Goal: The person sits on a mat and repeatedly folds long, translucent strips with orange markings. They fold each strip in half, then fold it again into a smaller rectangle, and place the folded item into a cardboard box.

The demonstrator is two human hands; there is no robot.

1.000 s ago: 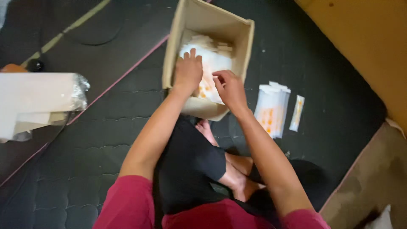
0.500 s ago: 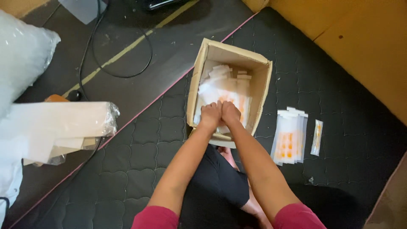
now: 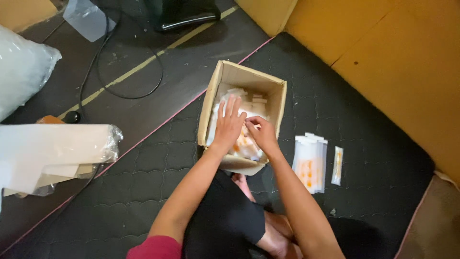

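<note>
Brown corrugated cardboard box (image 3: 242, 115), open at the top, stands on the dark quilted mat (image 3: 158, 158) directly ahead of our crossed legs; it is filled with flat clear-plastic sachets with white and orange contents (image 3: 242, 144). Both hands are inside it.

Left hand (image 3: 229, 123) — fingers spread and nearly straight, palm down, resting flat on the top layer of sachets; it is open and presses rather than grips. Right hand (image 3: 261, 134) — fingers curled toward the thumb, pinching at what appears to be the edge of one sachet near the box's middle; whether it has closed on a single packet or on several we cannot tell, since the fingertips hide the edge.

Risks, as we judge them: the sachets are slick and loosely stacked, so a pinch at one edge could drag neighbouring packets up and spill them over the low near wall. That near wall already leans outward against our legs, and downward pressure from the left hand could fold it further or tip the box. A small stack of like sachets (image 3: 309, 160) and a single narrow sachet (image 3: 338, 165) lie on the mat just right of the box — near the right forearm, which could scatter them.
</note>
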